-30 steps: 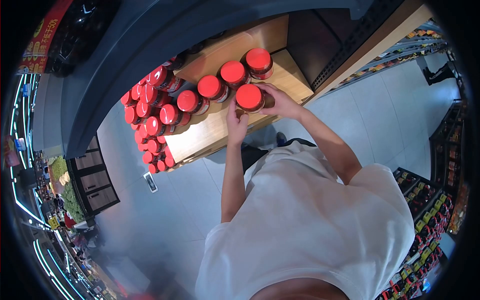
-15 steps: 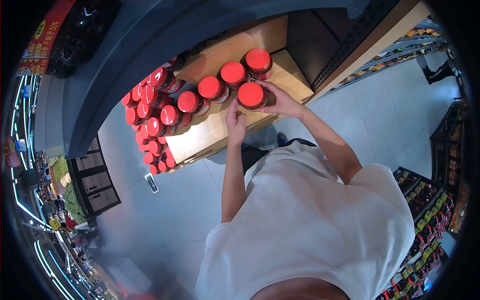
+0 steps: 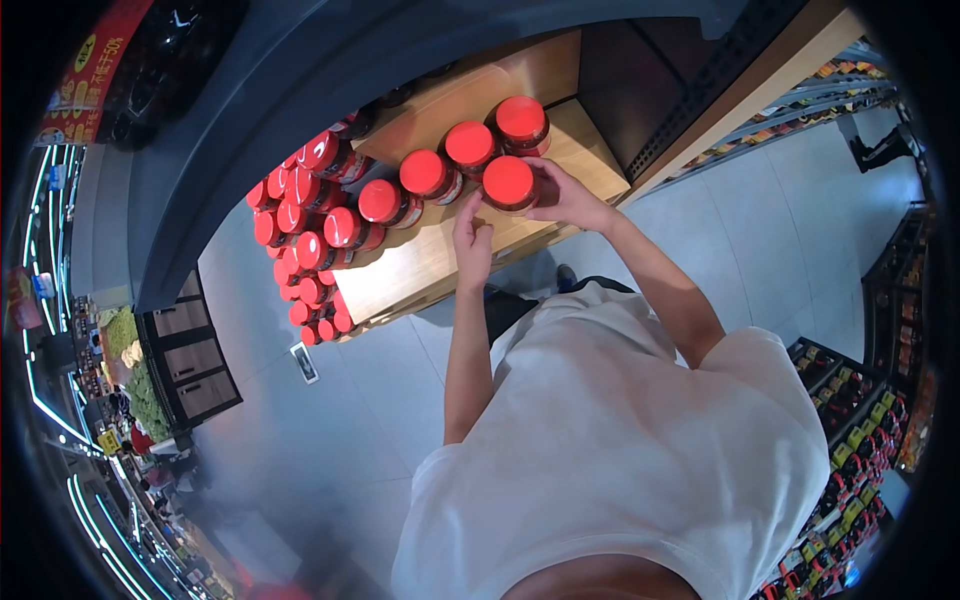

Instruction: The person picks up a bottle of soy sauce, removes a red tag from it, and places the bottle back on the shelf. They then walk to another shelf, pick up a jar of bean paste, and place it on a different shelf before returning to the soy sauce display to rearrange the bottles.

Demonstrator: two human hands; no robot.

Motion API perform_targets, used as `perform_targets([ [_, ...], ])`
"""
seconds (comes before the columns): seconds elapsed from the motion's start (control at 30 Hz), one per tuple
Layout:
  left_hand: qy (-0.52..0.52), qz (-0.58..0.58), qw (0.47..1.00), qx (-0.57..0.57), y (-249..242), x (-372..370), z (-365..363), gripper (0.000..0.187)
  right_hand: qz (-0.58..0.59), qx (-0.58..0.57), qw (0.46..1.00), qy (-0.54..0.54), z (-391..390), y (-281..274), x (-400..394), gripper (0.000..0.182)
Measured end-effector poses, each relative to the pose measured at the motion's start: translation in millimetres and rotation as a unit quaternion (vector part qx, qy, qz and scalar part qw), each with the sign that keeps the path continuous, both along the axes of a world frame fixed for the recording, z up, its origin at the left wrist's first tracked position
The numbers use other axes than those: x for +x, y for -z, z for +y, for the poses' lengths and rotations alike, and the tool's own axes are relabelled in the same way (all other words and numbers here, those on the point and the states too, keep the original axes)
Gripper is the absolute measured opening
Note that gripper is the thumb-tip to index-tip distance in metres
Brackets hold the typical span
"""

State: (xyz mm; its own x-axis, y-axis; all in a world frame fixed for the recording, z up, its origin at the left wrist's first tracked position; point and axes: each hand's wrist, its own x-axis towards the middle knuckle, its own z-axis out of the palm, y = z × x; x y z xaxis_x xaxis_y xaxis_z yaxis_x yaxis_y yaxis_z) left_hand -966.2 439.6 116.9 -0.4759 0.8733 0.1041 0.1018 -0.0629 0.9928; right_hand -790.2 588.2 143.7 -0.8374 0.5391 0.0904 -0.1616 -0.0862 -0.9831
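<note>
A red-lidded jar (image 3: 509,184) stands upright at the front of the wooden shelf (image 3: 375,275), close before a row of matching jars. My right hand (image 3: 570,200) grips its right side, thumb at the front and fingers reaching behind. At the jar's left is my left hand (image 3: 472,240), thumb and forefinger apart; it seems just clear of the glass. Directly behind are a red-lidded jar in the row (image 3: 470,146) and the end jar (image 3: 521,122) at the right. The held jar's underside is hidden from above.
More red-lidded jars (image 3: 345,228) crowd the shelf's left end, several deep. A dark curved frame (image 3: 250,130) arches overhead, and a dark side panel (image 3: 640,90) bounds the shelf on the right. Grey tiled floor (image 3: 330,420) lies below, with a stocked rack (image 3: 850,430) at lower right.
The held jar has shifted slightly right and back toward the row, along with my right hand. My left hand has stayed almost in place, so the gap to the jar is wider.
</note>
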Motion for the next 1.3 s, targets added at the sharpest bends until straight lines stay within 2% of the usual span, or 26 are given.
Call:
perform_targets([
  [0.07, 0.018, -0.019, 0.999, -0.031, -7, 1, -4, 0.062, -0.028, 0.043, 0.998, 0.038, -8, 4, -3, 0.085],
  [0.17, 0.005, -0.031, 0.999, 0.04, -13, 7, 3, 0.059, -0.072, 0.071, 0.994, 0.036, -9, 0, -2, 0.088],
  [0.27, -0.014, -0.088, 0.996, 0.014, -1, -4, -2, 0.056, -0.069, 0.077, 0.994, 0.037, -9, 0, -1, 0.087],
  [0.47, -0.023, -0.101, 0.994, 0.02, -10, -9, 1, 0.052, 0.008, -0.055, 0.998, 0.006, 2, 8, 3, 0.072],
  [0.57, 0.016, -0.1, 0.994, 0.031, 0, -8, -4, 0.049, 0.005, -0.07, 0.997, 0.011, 6, 1, 5, 0.066],
  [0.67, 0.024, -0.075, 0.997, 0.019, 10, 1, -3, 0.048, -0.002, -0.063, 0.998, 0.005, 5, 18, 3, 0.064],
  [0.77, -0.003, -0.004, 1.0, 0.019, 8, 5, 1, 0.051, -0.009, -0.021, 0.999, 0.025, -8, 5, 2, 0.064],
  [0.87, -0.039, 0.087, 0.994, 0.06, -10, 10, 4, 0.047, -0.054, 0.11, 0.991, 0.061, -12, 5, -1, 0.065],
  [0.97, -0.021, -0.081, 0.995, 0.051, -8, 9, -1, 0.051, -0.084, 0.086, 0.992, 0.027, -14, -5, 1, 0.075],
  [1.07, -0.025, -0.083, 0.996, 0.024, 6, -3, -7, 0.05, -0.074, 0.054, 0.996, -0.007, -9, -3, 2, 0.079],
  [1.17, -0.063, -0.097, 0.992, 0.05, -3, 1, -4, 0.051, 0.011, -0.026, 0.999, -0.022, -8, 5, 1, 0.075],
  [1.3, -0.031, -0.043, 0.998, 0.032, 6, -3, -7, 0.049, 0.052, -0.051, 0.997, 0.001, -1, 16, 2, 0.065],
])
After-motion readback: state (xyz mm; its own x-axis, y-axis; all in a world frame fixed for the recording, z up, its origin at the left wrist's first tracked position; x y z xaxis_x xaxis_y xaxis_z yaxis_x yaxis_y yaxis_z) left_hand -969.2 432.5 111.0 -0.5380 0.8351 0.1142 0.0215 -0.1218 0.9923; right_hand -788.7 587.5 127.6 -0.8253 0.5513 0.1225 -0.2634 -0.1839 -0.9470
